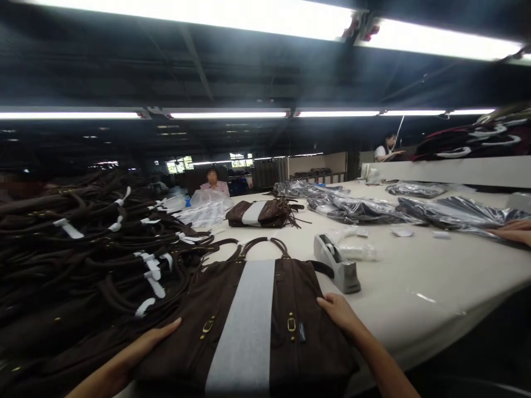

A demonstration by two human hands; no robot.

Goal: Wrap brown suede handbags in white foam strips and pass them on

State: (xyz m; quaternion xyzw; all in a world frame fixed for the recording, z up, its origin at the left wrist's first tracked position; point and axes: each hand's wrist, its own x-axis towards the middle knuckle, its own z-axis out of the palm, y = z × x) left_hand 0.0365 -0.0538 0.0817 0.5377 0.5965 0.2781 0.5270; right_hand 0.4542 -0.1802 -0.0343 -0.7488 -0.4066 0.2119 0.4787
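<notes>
A dark brown handbag [309,331] lies in front of me on the table. A wide white paper strip [244,326] runs down its middle between two gold buckles, and its handles arch at the far end. My left hand [151,342] grips the bag's left side, thumb along the front and other fingers mostly hidden. On the opposite side, my right hand [338,312] holds the bag's edge, with its thumb on top. A grey tape dispenser [337,265] stands just beyond the right hand.
Brown bags with white tags [103,265] are heaped at left. Another strip-wrapped brown bag [271,214] lies farther back. Plastic-wrapped items [360,210] cover the table's far right, where another person's hand [516,231] touches one. Two people are visible in the background.
</notes>
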